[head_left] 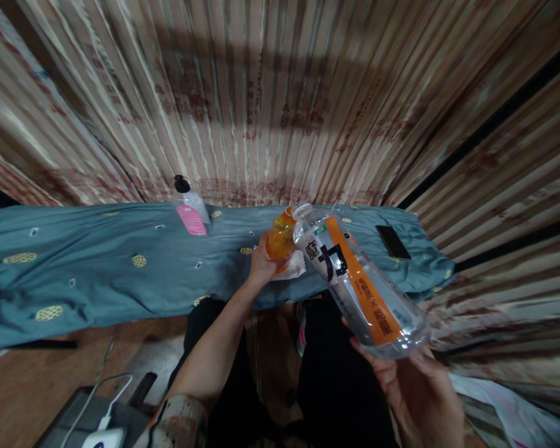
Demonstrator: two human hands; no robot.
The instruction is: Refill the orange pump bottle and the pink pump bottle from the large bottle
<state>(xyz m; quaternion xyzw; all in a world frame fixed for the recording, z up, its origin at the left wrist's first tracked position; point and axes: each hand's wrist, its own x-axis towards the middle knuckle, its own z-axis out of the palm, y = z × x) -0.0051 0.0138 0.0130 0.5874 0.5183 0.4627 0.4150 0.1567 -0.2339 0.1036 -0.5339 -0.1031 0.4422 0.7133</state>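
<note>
While the left hand (262,262) grips the amber bottle (282,236), I hold the clear bottle (361,283) tilted, right hand (415,389) at its base.

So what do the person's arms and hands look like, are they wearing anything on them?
Both hands are bare: I see no glove on the left hand or the right hand. The left forearm is uncovered up to a pale sleeve with dark and reddish-brown patches near the elbow. No right sleeve shows.
</note>
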